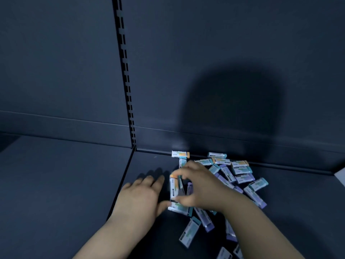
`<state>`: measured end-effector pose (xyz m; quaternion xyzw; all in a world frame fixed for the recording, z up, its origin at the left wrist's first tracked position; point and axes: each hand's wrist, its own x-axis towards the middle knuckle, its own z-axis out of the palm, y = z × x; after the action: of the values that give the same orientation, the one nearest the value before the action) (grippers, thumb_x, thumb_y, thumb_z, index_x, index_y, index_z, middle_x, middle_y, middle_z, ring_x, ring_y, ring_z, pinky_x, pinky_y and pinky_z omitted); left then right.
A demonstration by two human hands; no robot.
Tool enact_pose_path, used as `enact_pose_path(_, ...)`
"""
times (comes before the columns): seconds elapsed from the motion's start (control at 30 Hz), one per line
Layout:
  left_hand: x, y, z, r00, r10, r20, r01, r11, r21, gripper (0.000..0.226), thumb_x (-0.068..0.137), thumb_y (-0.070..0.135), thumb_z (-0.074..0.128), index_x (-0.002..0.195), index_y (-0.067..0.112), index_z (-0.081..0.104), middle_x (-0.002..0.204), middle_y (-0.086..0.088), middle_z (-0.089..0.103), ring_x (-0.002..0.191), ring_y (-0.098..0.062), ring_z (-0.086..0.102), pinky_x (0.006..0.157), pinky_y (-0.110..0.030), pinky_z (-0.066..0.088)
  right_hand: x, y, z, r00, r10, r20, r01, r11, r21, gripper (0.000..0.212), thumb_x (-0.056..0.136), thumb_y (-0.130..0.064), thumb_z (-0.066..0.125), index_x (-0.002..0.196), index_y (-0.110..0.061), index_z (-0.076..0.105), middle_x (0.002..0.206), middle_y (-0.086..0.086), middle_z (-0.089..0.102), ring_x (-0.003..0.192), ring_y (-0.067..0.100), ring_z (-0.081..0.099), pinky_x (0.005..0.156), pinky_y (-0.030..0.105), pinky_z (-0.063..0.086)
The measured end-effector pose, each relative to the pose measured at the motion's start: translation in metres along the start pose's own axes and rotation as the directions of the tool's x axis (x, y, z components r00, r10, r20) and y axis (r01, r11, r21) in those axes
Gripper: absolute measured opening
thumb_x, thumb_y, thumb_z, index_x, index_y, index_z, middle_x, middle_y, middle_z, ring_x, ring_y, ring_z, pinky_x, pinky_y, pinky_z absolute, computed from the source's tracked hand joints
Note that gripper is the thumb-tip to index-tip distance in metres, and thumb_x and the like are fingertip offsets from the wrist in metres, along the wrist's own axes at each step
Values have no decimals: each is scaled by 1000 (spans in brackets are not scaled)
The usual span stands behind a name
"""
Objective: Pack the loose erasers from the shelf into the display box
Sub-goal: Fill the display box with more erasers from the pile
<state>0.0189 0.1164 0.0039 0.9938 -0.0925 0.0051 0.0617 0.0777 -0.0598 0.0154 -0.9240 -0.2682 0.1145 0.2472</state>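
Several loose erasers in white sleeves with teal, purple or orange ends lie scattered on the dark shelf. My right hand pinches a small stack of erasers standing on edge, index finger on its far end and thumb on its near end. My left hand lies flat on the shelf just left of the stack, fingers straight, thumb touching a teal eraser lying below the stack. No display box is in view.
The shelf's back panel rises right behind the pile, with a slotted upright to the left. One orange-ended eraser lies against the back edge. A pale corner shows at the far right.
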Motion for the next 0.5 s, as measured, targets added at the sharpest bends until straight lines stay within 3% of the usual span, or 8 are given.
enact_pose_path(0.07,-1,-2,5,999,-6,-35,4,998,-56,65,85,63,46,141,31,34,130,6,48,123,-17,46,96,-30,36,4,-5,9,999,-35,23,37,997,-74,53,72,-39,72,121,-31,54,111,-10,44,109,7,39,91,18,31)
enact_pose_path(0.27,1,-7,12,1000,3,-6,-4,998,-60,61,87,60,45,140,33,29,134,8,41,126,-15,39,98,-27,33,16,-6,3,982,47,181,-34,997,-76,65,74,-50,71,131,-27,50,121,-6,45,117,8,37,101,25,33)
enact_pose_path(0.37,4,-7,11,999,-4,31,6,999,-53,69,87,62,44,145,35,18,140,8,37,130,-16,35,101,-28,31,33,1,-9,986,165,12,-164,984,-73,48,84,-47,61,128,-28,53,122,-4,48,113,15,48,96,29,40)
enact_pose_path(0.5,7,-9,11,998,13,57,-8,996,-90,67,87,62,44,145,40,18,137,9,36,128,-16,36,100,-27,32,64,12,-8,949,291,-123,-314,911,-267,32,94,-30,46,124,-21,54,124,4,50,110,26,53,86,32,45)
